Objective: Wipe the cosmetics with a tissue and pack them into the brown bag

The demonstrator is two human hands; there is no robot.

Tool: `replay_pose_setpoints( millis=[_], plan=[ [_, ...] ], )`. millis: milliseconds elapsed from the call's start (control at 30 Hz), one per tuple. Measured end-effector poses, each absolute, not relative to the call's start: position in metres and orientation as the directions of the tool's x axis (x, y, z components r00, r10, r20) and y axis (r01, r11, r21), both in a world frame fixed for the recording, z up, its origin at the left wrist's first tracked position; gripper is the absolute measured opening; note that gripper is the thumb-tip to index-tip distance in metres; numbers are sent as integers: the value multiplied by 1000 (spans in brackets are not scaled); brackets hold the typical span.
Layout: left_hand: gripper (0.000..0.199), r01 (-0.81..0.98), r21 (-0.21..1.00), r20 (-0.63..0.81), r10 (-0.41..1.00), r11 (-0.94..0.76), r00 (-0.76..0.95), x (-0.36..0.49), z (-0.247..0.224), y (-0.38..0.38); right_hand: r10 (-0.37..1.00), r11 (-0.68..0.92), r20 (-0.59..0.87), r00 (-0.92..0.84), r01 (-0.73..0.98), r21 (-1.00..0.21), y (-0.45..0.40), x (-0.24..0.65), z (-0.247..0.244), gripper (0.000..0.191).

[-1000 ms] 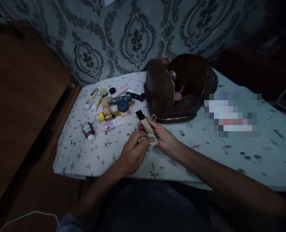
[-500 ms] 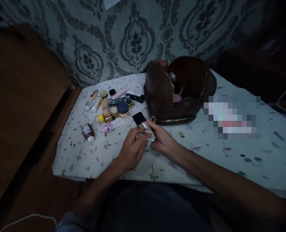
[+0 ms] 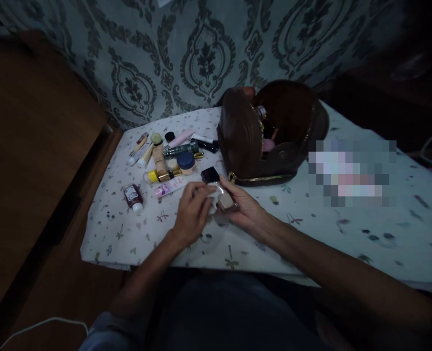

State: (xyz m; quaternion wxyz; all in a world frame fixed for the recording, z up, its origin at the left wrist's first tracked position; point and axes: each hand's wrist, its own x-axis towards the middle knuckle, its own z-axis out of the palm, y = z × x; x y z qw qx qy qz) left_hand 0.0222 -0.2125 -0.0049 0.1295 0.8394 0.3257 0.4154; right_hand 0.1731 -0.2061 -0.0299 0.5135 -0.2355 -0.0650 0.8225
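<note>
My right hand is closed round a glass bottle of beige liquid with a black cap, which points up and left. Against the bottle's left side, my left hand pinches a crumpled white wipe or tissue. Just beyond my left hand lies a pink and white tube. The brown bag stands open behind my right hand, with a pink item and other things inside it.
Several cosmetics, among them a blue-lidded jar and a green tube, lie at the back left. A small dark red bottle lies nearer. A blurred patch covers something at the right.
My left hand has moved a little to the left with the white wipe, and more of the bottle's beige front shows. My right hand still holds the bottle.
</note>
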Motion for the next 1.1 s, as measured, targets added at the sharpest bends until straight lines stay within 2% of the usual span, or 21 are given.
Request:
replay_pose_setpoints(
  millis=[133,267,333,467,567,700,767,833,933,1000,1100],
  plan=[
    [24,368,471,588,596,-802,546,25,-10,-222,852,-500,-353,-386,-798,-337,-203,176,-32,20],
    [19,448,530,619,690,-720,376,21,-5,-201,872,-454,-355,-337,-827,-331,-203,173,-32,9],
    [18,465,543,612,709,-699,351,21,-4,-197,870,-447,-373,-322,-834,-322,-203,173,-31,7],
    [22,409,496,585,643,-766,495,26,-13,-221,852,-478,-393,-346,-820,-315,-201,176,-28,18],
    [26,416,376,616,559,-828,556,27,-21,-241,852,-470,-397,-341,-833,-293,-201,178,-27,23],
    [26,446,86,645,391,-891,656,28,-30,-242,832,-481,-422,-359,-846,-229,-203,174,-31,26],
    [26,451,45,668,363,-891,649,28,-30,-236,802,-526,-443,-401,-826,-203,-205,171,-31,28],
    [25,479,127,717,414,-869,562,27,-27,-231,784,-546,-460,-417,-815,-193,-207,168,-29,28],
    [22,518,367,722,587,-773,366,27,-15,-227,789,-533,-460,-408,-827,-181,-211,165,-23,26],
    [18,508,529,659,707,-679,259,27,-8,-227,807,-519,-432,-403,-833,-192,-213,165,-19,24],
    [17,410,763,484,862,-500,152,30,-6,-232,866,-453,-367,-341,-845,-284,-214,166,-16,10]
  ],
)
